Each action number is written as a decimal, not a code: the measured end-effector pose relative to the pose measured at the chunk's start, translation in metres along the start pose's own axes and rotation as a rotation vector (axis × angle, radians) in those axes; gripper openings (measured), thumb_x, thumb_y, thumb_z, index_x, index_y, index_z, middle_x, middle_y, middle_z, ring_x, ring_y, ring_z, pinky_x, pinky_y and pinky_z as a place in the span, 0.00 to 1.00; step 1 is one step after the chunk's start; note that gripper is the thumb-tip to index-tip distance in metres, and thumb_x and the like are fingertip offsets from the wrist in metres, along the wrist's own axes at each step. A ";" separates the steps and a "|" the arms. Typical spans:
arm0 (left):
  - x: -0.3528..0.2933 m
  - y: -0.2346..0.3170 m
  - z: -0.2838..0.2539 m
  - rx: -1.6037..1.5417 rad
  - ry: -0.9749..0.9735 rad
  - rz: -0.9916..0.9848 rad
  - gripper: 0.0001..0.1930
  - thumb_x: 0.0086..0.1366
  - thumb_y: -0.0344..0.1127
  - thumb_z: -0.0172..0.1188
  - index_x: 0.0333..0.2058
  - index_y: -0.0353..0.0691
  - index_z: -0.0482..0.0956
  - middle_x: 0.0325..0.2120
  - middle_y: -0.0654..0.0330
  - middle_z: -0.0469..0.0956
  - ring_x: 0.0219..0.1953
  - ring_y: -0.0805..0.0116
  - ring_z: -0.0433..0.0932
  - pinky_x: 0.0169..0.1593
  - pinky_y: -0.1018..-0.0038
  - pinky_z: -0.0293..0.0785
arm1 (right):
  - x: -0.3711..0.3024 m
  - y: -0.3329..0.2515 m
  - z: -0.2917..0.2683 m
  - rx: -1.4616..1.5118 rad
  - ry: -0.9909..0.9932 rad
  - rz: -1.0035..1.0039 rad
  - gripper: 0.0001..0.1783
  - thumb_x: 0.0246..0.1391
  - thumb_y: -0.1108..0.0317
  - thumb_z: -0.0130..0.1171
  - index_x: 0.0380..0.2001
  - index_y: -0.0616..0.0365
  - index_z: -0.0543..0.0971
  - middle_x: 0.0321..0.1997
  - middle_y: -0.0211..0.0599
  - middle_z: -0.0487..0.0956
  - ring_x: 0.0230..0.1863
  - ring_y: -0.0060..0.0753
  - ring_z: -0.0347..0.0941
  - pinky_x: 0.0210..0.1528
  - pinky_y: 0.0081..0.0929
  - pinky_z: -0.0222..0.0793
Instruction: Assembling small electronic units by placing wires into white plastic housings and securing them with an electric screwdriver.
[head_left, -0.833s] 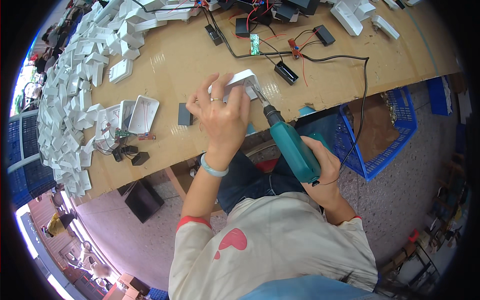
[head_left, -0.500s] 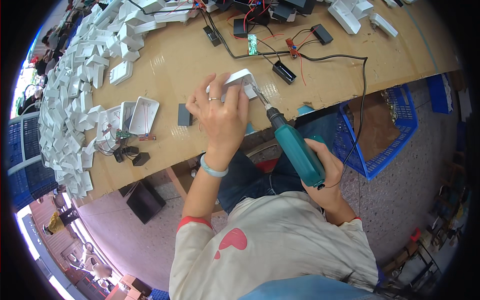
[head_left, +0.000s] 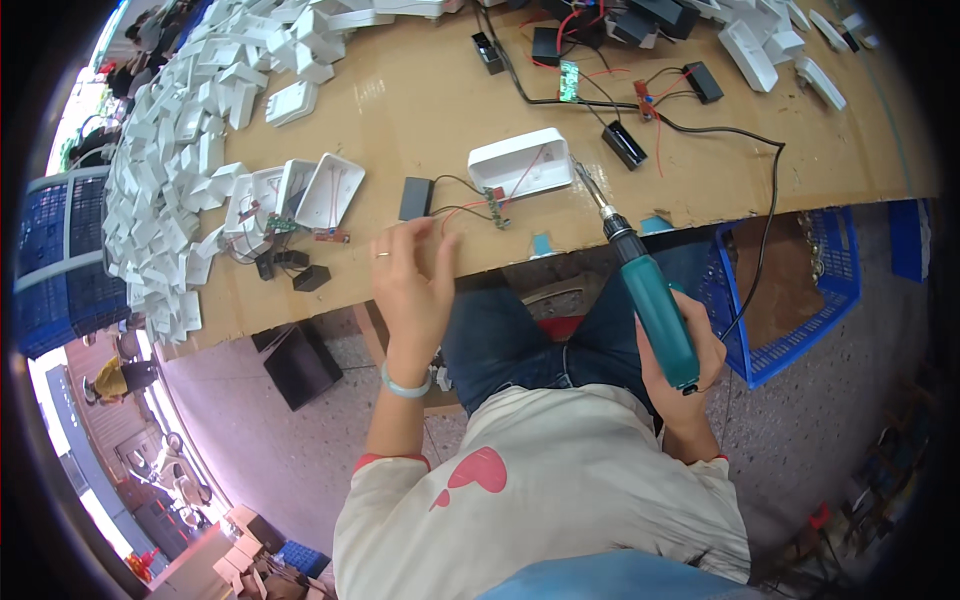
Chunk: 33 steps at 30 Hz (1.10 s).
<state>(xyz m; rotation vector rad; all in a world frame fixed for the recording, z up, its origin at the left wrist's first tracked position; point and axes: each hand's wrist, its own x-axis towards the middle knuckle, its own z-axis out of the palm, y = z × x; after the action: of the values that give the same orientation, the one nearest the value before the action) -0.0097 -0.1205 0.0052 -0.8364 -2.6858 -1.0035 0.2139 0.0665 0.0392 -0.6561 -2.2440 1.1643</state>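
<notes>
Head view looks down on a wooden workbench (head_left: 420, 100) with the person's lap below it. Right hand (head_left: 685, 365), at about 4 o'clock from the frame's middle, has its fingers wrapped fully around the grip of a teal electric screwdriver (head_left: 655, 305); the tool slants up toward 11 o'clock, and its bit tip sits just beside the right end of a white plastic housing (head_left: 520, 160) lying on the bench near 12 o'clock. Left hand (head_left: 410, 290) is at the bench's near edge, palm down, fingers loosely spread and holding nothing; its fingertips lie just below the thin red and black wires (head_left: 460, 205) that run from a small black box (head_left: 415, 198) to a little circuit board (head_left: 495, 195) under the housing. At 10 o'clock from this hand lie open white shells (head_left: 330, 190), and beyond them, toward 9 and 10 o'clock, a large heap of white casings (head_left: 170, 160). A blue crate (head_left: 790, 290) stands on the floor at 3 o'clock.
</notes>
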 end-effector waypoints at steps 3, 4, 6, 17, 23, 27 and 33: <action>-0.003 -0.003 -0.011 0.028 0.007 -0.052 0.08 0.62 0.30 0.70 0.38 0.36 0.82 0.34 0.50 0.81 0.38 0.49 0.78 0.42 0.59 0.75 | -0.001 -0.008 0.008 0.033 -0.017 -0.017 0.17 0.54 0.79 0.71 0.47 0.67 0.80 0.39 0.44 0.85 0.40 0.29 0.83 0.44 0.25 0.76; -0.013 -0.012 -0.005 0.012 0.033 -0.087 0.06 0.63 0.30 0.68 0.37 0.36 0.82 0.32 0.49 0.81 0.37 0.46 0.79 0.41 0.57 0.76 | -0.003 -0.010 0.012 0.029 -0.009 -0.025 0.16 0.55 0.79 0.71 0.46 0.67 0.80 0.39 0.43 0.85 0.41 0.29 0.83 0.45 0.25 0.76; -0.005 -0.006 0.002 -0.001 0.057 0.035 0.04 0.63 0.27 0.65 0.35 0.34 0.80 0.31 0.45 0.79 0.38 0.43 0.78 0.42 0.54 0.75 | -0.008 -0.004 0.010 -0.119 0.029 -0.054 0.13 0.58 0.77 0.70 0.46 0.66 0.81 0.38 0.42 0.85 0.42 0.32 0.83 0.45 0.26 0.76; 0.004 0.033 0.011 -0.486 0.435 0.088 0.05 0.59 0.26 0.71 0.31 0.37 0.83 0.31 0.56 0.82 0.37 0.56 0.80 0.44 0.65 0.76 | -0.029 0.171 -0.024 -1.260 -0.178 -0.456 0.41 0.64 0.80 0.56 0.76 0.38 0.62 0.67 0.45 0.76 0.57 0.46 0.81 0.55 0.34 0.79; -0.021 0.041 0.041 -0.507 0.285 0.303 0.07 0.64 0.26 0.67 0.36 0.38 0.76 0.39 0.53 0.78 0.37 0.57 0.79 0.42 0.66 0.75 | -0.032 0.121 -0.019 -1.060 0.088 -0.486 0.32 0.59 0.75 0.65 0.65 0.51 0.68 0.60 0.47 0.78 0.51 0.45 0.82 0.51 0.36 0.81; -0.008 0.051 0.054 -0.684 0.157 0.088 0.06 0.64 0.28 0.69 0.35 0.38 0.79 0.32 0.54 0.76 0.33 0.57 0.77 0.37 0.65 0.74 | -0.025 0.033 -0.007 -0.741 0.238 -0.349 0.28 0.51 0.66 0.79 0.49 0.71 0.77 0.47 0.50 0.83 0.41 0.44 0.84 0.45 0.37 0.82; 0.037 0.049 0.026 -0.326 0.092 0.282 0.04 0.61 0.30 0.68 0.34 0.39 0.83 0.29 0.52 0.81 0.34 0.49 0.78 0.41 0.60 0.74 | -0.018 0.010 -0.002 -0.335 0.044 0.018 0.16 0.60 0.71 0.70 0.50 0.62 0.81 0.40 0.43 0.84 0.40 0.35 0.83 0.44 0.27 0.76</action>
<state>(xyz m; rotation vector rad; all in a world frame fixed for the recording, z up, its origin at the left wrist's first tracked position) -0.0125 -0.0569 0.0247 -1.1558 -2.2763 -1.3862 0.2299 0.0612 0.0278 -0.8232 -2.4218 0.7775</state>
